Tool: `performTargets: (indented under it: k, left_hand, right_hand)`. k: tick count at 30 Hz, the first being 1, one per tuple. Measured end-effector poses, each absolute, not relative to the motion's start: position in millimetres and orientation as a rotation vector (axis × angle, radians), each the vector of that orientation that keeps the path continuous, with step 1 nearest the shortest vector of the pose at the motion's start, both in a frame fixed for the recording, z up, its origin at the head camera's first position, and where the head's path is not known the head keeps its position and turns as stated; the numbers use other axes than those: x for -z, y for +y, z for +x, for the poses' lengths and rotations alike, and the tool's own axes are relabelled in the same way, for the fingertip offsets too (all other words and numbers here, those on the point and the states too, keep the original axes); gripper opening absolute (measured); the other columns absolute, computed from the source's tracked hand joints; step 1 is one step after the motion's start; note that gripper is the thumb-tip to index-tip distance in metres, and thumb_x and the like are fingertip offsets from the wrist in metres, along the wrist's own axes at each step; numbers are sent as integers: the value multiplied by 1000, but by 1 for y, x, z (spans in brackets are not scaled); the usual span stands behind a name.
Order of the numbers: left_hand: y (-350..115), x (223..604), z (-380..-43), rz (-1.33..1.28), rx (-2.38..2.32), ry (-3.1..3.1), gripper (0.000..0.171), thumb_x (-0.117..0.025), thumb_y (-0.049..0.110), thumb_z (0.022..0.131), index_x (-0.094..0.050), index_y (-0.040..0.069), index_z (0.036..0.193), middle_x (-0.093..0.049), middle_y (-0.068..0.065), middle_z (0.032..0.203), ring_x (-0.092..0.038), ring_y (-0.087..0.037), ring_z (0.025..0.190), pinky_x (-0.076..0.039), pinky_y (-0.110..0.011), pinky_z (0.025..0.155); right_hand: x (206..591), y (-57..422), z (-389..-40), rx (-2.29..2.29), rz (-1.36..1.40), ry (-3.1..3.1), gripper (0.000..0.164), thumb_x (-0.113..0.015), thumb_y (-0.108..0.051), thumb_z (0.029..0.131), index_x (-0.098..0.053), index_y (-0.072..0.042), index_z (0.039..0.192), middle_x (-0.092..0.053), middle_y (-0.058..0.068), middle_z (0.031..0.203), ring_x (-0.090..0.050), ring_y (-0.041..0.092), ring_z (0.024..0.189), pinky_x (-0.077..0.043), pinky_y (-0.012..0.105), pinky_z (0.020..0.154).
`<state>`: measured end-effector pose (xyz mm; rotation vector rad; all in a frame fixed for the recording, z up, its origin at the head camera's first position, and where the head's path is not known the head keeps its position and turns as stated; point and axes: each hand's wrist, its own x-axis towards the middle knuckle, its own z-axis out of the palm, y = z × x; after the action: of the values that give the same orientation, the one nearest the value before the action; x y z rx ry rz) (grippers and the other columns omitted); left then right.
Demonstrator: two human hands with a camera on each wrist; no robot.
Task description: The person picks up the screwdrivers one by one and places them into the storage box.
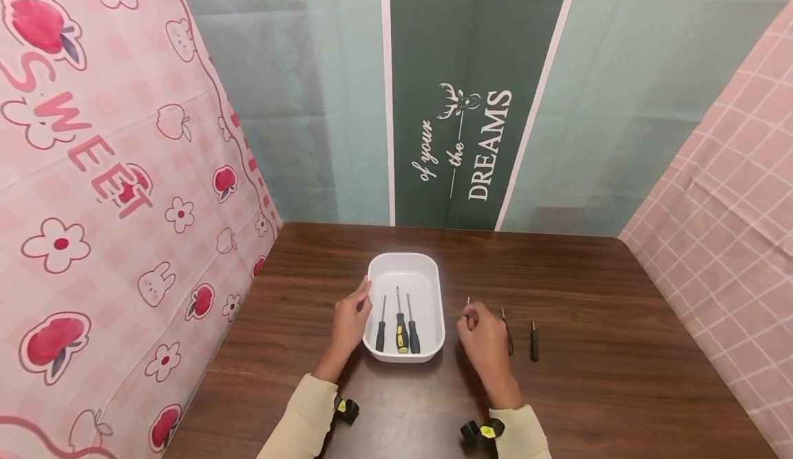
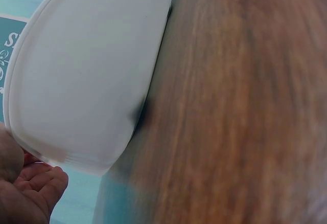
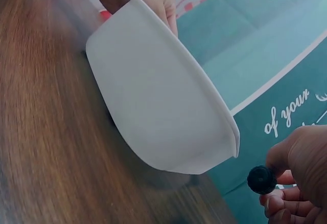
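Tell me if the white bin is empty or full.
Neither: the bin holds three screwdrivers. The head view shows them lying side by side, with bare white bottom around them.

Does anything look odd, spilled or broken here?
Nothing looks spilled or broken: three screwdrivers lie side by side in the white tray. One small oddity: the lettering on the green hanging behind the table runs sideways, climbing upward instead of reading across.

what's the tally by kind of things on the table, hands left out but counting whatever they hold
Screwdrivers: 6 (3 in the tray, 1 in the right hand, 2 on the table, one of them partly hidden)
Tray: 1
Total: 7
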<state>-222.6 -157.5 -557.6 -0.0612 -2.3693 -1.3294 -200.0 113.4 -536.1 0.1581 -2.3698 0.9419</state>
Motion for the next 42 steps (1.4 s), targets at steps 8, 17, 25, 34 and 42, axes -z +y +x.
performTargets:
  k: [8, 17, 25, 34, 42]
  left_hand:
    - [-158, 558, -223, -59, 1334, -2378, 36, -64, -4, 95, -65, -2, 130, -59, -12, 137, -57, -28, 127, -45, -43, 106]
    - [-158, 557, -223, -64, 1342, -2374, 36, -64, -3, 95, -64, -2, 131, -59, -12, 138, -56, -29, 127, -45, -45, 106]
    - [-159, 557, -223, -76, 1346, -2362, 35, -64, -4, 95, -65, -3, 130, -59, -12, 137, -57, -29, 127, -45, -45, 106]
    - [-158, 557, -223, -76, 1363, -2364, 35, -63, -3, 96, -64, -4, 131, -58, -12, 140, -56, -30, 129, -44, -45, 106]
    - [-158, 557, -223, -83, 1361, -2360, 35, -63, -4, 95, -64, -5, 130, -58, -14, 139, -56, -31, 128, -44, -45, 106]
  right_hand:
    - [531, 108, -202, -976, 200, -2336, 14, -70, 5, 71, -66, -6, 79, -54, -5, 59, -48, 9, 52, -46, 32, 51]
    - [526, 100, -203, -957, 194, -2351, 11, -73, 2, 73, -68, -6, 79, -56, -3, 60, -49, 10, 52, -44, 30, 50]
    - [524, 92, -203, -999, 213, -2355, 11, -72, 4, 76, -68, -5, 81, -56, -2, 61, -50, 12, 53, -45, 30, 50]
    - [522, 84, -203, -1001, 250, -2357, 11, -71, 5, 75, -67, -4, 80, -55, -1, 60, -48, 11, 53, -43, 29, 49]
    - [520, 77, -203, -996, 278, -2365, 11, -70, 5, 75, -67, -4, 80, -54, -2, 60, -48, 11, 53, -45, 29, 49]
